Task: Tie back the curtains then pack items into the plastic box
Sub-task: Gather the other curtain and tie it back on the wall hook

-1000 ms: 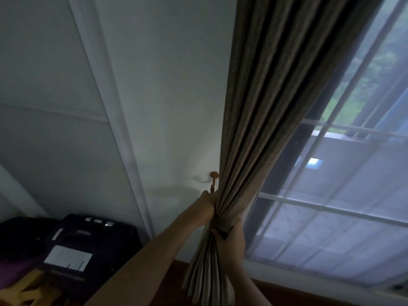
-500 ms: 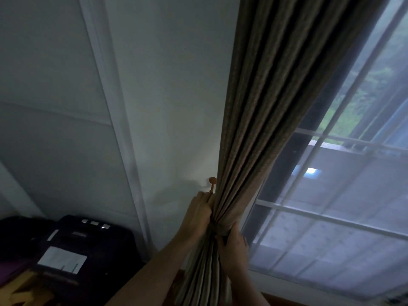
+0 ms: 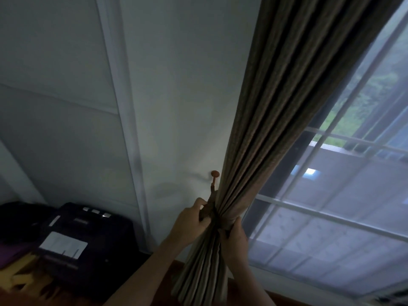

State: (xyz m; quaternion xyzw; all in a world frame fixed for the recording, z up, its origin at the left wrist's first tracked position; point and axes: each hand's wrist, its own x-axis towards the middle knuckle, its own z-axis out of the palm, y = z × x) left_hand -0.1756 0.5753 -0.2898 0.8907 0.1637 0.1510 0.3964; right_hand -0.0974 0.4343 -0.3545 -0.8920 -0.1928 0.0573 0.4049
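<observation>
- Step 1, tying back: the curtain (image 3: 254, 151) hangs gathered, just right of the wall hook (image 3: 215, 173).
- The left hand (image 3: 191, 220) curls round the tie-back (image 3: 208, 209); the right hand (image 3: 235, 237) clutches the bundle.
- Next, likely: loop it over the hook.

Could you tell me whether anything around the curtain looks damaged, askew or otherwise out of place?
Nothing stands out. The curtain is gathered in even folds, the left hand grips the tieback just below the wall hook, and the right hand holds the bunched fabric.
</observation>
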